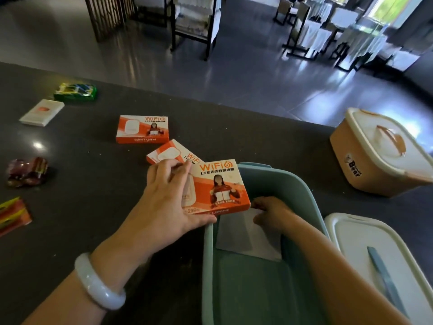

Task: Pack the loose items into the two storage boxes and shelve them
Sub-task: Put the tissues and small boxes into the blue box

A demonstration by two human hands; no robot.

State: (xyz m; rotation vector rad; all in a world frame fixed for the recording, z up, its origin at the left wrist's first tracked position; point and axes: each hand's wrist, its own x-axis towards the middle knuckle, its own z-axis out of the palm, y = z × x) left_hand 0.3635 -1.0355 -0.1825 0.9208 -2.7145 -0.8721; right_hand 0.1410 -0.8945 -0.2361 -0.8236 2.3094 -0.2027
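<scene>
At the near edge of the dark counter [93, 141], your left hand [168, 202] grips an orange WiFi box [220, 188], thumb under its near edge and fingers [173, 167] curled over the far side, holding it tilted over the left rim of the open teal storage box [293, 191]. Your right hand [271, 212] is down inside that box, its fingers pinching a white flat pack [246, 238] that lies against the bottom. The teal box's white lid [365, 254] lies just right of it; the orange storage box [375, 156], lid on, sits toward the far right edge. Two more WiFi boxes [142, 129] lie mid-counter, with a white card pack [42, 112] and snack packets [75, 92] toward the left edge.
</scene>
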